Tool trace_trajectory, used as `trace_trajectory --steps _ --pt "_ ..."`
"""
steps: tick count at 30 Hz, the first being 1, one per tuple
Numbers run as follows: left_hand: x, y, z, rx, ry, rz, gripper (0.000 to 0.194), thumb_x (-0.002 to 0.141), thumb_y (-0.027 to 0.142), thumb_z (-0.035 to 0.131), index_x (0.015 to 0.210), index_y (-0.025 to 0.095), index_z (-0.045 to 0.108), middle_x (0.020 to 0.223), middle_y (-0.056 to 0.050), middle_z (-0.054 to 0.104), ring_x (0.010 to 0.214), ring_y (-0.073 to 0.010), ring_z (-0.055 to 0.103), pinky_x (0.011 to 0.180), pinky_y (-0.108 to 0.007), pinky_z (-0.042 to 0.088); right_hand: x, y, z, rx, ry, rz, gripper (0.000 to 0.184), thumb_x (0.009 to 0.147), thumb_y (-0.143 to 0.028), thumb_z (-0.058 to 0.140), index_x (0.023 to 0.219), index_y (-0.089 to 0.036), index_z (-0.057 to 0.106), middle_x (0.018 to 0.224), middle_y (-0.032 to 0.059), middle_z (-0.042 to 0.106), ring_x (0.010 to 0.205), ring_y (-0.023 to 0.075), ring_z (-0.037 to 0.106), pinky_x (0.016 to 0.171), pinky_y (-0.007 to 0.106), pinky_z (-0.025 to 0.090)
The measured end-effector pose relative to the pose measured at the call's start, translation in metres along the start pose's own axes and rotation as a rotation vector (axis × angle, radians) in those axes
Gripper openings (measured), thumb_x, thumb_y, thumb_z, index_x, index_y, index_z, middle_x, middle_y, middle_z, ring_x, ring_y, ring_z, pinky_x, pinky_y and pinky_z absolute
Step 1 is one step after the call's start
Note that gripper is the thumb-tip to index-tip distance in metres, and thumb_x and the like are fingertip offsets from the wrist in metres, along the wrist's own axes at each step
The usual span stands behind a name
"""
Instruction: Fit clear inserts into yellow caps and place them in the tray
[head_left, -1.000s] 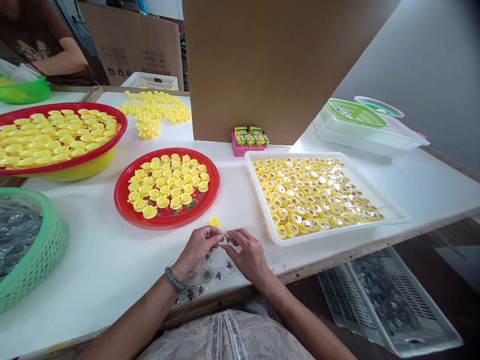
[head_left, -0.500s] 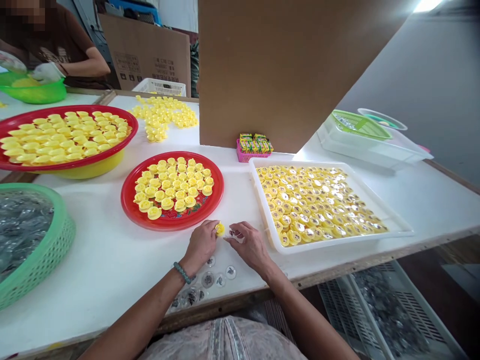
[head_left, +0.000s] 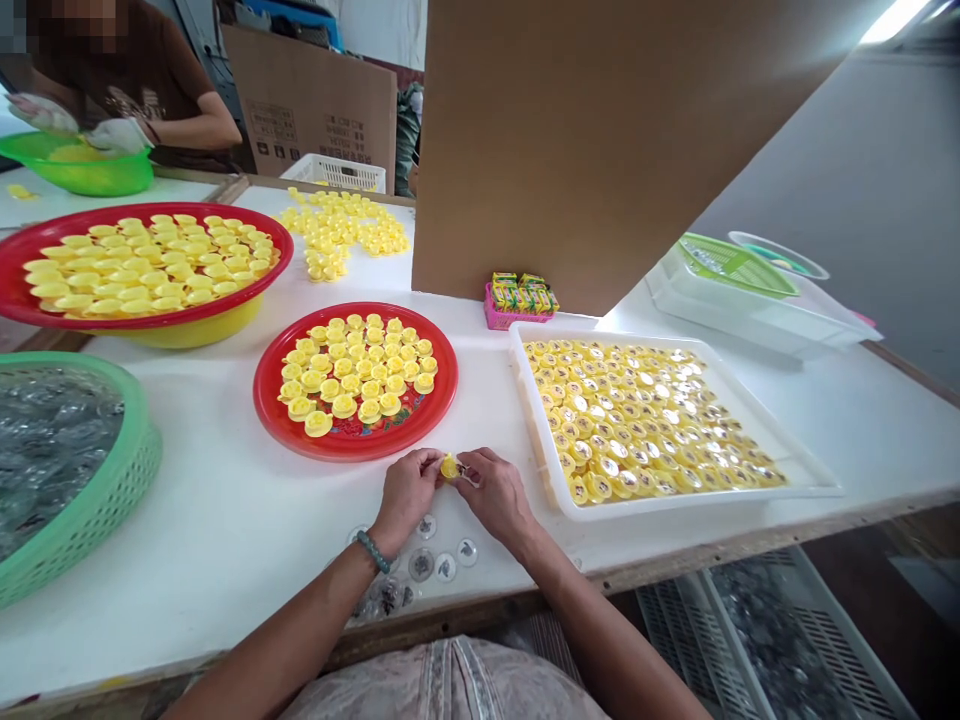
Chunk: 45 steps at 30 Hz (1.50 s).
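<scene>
My left hand [head_left: 406, 494] pinches a small yellow cup-shaped plastic piece [head_left: 449, 466] above the white table, just in front of the round red tray. Fingers of my right hand [head_left: 498, 496] close in from the other side, pinching a small clear disc with a dark print that meets the yellow piece. Fingertips partly hide both parts. Several loose clear printed discs [head_left: 421, 565] lie on the table below my hands. Rows of similar yellow pieces stand on the red tray [head_left: 271, 428]. To the right, a white tray [head_left: 525, 400] holds many yellow pieces topped with shiny discs.
A large red basin [head_left: 15, 312] of yellow pieces and a green basket [head_left: 142, 480] of clear parts stand left. A cardboard sheet [head_left: 570, 150] rises behind a pink basket [head_left: 517, 320]. Across the table, a gloved co-worker [head_left: 124, 135] handles a green bowl [head_left: 112, 178].
My hands have come together, bringing the disc in my right hand against the yellow piece. The view has shifted slightly, so the scene sits further right.
</scene>
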<state>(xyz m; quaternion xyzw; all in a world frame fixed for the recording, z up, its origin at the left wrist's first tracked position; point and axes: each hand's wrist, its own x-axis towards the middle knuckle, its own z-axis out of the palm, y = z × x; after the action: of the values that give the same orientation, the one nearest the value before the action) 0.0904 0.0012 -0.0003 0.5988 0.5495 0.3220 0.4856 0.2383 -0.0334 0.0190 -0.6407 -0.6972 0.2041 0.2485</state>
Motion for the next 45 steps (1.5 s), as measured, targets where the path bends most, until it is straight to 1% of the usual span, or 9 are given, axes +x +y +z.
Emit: trace_trajectory --steps 7,16,21,26,30,33,36,41,45 --pt "-0.007 0.002 0.001 -0.092 -0.026 -0.097 0.018 0.079 0.028 0.052 0.086 0.020 0.067 0.079 -0.005 0.068 0.066 -0.0200 0.063 0.063 -0.030 0.049 -0.002 -0.006 0.002 -0.116 -0.003 0.016 0.011 0.075 -0.017 0.062 0.086 -0.020 0.065 0.081 0.0028 0.062 0.066 0.0125 0.057 0.059 0.021 0.040" --pt "-0.007 0.004 0.003 -0.117 -0.047 -0.080 0.022 0.079 0.034 0.054 0.090 0.022 0.068 0.076 -0.005 0.068 0.063 -0.0201 0.062 0.061 -0.030 0.048 0.004 -0.005 -0.003 -0.169 -0.047 -0.051 0.017 0.077 -0.015 0.061 0.091 -0.022 0.065 0.092 0.0046 0.065 0.074 0.0152 0.061 0.065 0.023 0.043" --pt "-0.006 0.003 0.004 -0.136 -0.067 -0.065 0.023 0.079 0.037 0.055 0.087 0.020 0.068 0.074 -0.005 0.068 0.065 -0.0198 0.062 0.062 -0.029 0.048 0.013 -0.002 -0.007 -0.183 -0.095 -0.078 0.016 0.077 -0.012 0.059 0.086 -0.022 0.068 0.087 0.0039 0.067 0.075 0.0148 0.062 0.067 0.022 0.043" --pt "0.000 -0.003 0.010 -0.305 -0.070 -0.137 0.022 0.069 0.037 0.066 0.078 0.017 0.061 0.066 -0.004 0.065 0.059 -0.0183 0.061 0.058 -0.028 0.049 0.023 -0.001 -0.013 -0.166 -0.167 -0.078 0.014 0.075 -0.013 0.061 0.082 -0.021 0.070 0.082 0.0043 0.069 0.068 0.0139 0.062 0.060 0.021 0.041" --pt "0.006 -0.003 0.014 -0.465 -0.066 -0.245 0.032 0.062 0.040 0.073 0.076 0.016 0.057 0.063 -0.004 0.064 0.054 -0.0170 0.060 0.054 -0.028 0.050 0.030 -0.002 -0.017 -0.160 -0.198 -0.084 0.014 0.074 -0.012 0.063 0.080 -0.021 0.071 0.078 0.0043 0.069 0.065 0.0144 0.062 0.057 0.021 0.040" --pt "0.007 -0.002 0.013 -0.499 -0.069 -0.282 0.038 0.057 0.043 0.076 0.075 0.014 0.057 0.063 -0.004 0.064 0.054 -0.0166 0.060 0.053 -0.028 0.050 0.032 -0.002 -0.018 -0.167 -0.211 -0.099 0.011 0.073 -0.012 0.064 0.074 -0.020 0.072 0.073 0.0041 0.068 0.061 0.0143 0.061 0.053 0.021 0.037" --pt "0.007 0.002 0.011 -0.493 -0.078 -0.310 0.040 0.055 0.043 0.077 0.073 0.014 0.057 0.059 -0.003 0.062 0.053 -0.0164 0.059 0.051 -0.027 0.049 0.032 0.003 -0.018 -0.098 -0.212 -0.075 0.010 0.073 -0.014 0.065 0.074 -0.020 0.073 0.071 0.0032 0.069 0.060 0.0137 0.061 0.052 0.021 0.038" --pt "0.004 0.006 0.010 -0.496 -0.083 -0.320 0.041 0.052 0.041 0.080 0.071 0.013 0.057 0.058 -0.003 0.062 0.052 -0.0140 0.057 0.051 -0.025 0.048 0.028 0.015 -0.018 0.156 -0.212 0.014 0.014 0.071 -0.021 0.069 0.085 -0.021 0.074 0.075 0.0010 0.071 0.067 0.0152 0.064 0.057 0.021 0.044" --pt "0.003 0.004 0.011 -0.497 -0.091 -0.302 0.041 0.054 0.043 0.079 0.072 0.013 0.058 0.062 -0.004 0.063 0.054 -0.0144 0.059 0.054 -0.025 0.049 0.019 0.021 -0.013 0.265 -0.148 -0.024 0.016 0.074 -0.021 0.067 0.089 -0.022 0.073 0.080 0.0012 0.071 0.073 0.0152 0.065 0.063 0.022 0.047"
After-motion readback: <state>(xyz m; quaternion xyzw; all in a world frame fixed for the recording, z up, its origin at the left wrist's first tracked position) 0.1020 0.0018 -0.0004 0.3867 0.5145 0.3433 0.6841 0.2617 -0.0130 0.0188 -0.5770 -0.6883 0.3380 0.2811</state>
